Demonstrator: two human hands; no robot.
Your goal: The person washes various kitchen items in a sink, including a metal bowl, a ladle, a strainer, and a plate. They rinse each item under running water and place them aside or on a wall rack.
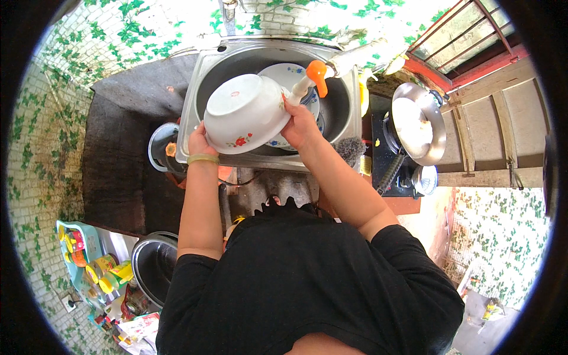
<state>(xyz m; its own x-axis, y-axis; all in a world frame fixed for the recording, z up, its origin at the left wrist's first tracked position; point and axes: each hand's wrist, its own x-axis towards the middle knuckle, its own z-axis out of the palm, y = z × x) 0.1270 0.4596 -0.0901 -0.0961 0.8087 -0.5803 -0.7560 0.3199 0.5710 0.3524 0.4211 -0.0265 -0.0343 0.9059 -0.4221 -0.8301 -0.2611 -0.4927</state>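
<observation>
Both my hands hold a large white bowl (246,113) with red flowers, tilted with its base showing, over the left part of a steel sink (339,111). My left hand (202,141) grips its left rim. On the right side, near the faucet's spout, my right hand (301,123) grips the rim. A faucet with an orange handle (317,77) reaches in from the upper right; whether water runs I cannot tell. Behind and below the bowl, white plates with blue flowers (286,73) lie in the basin, partly hidden by the bowl.
A dark scrubbing pad (349,150) rests at the sink's front right corner. Right of the sink, a steel pan (437,133) stands on a black gas stove (379,120). Left of the sink is a pale bucket (156,148). A large metal pot (153,266) and several jars (100,267) are at lower left.
</observation>
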